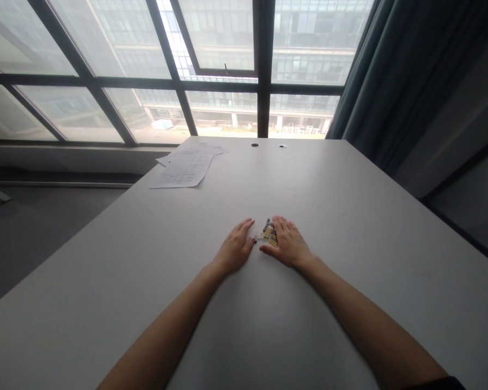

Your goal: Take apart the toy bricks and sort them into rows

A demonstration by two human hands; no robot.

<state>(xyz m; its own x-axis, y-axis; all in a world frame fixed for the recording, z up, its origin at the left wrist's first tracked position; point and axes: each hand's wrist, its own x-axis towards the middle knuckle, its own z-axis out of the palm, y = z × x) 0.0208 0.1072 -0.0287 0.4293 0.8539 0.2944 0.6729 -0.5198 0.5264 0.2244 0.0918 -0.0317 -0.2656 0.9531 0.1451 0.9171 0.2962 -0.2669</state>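
Both of my hands rest on the white table on either side of a small cluster of tiny pieces [269,233], yellow, grey and white, that look like toy building bricks. My left hand [236,246] lies at the left of the cluster with its fingers stretched forward; a small dark piece [255,241] shows by its thumb. My right hand [287,241] is flat at the right, its fingers partly over the pieces and its thumb pointing left in front of them. The pieces under the right fingers are hidden.
Printed paper sheets [185,168] lie at the far left of the white table [309,189]. Two round cable holes, a dark one [255,145] and another [282,146], sit near the far edge. Beyond are windows, with a blue curtain [366,81] at the right.
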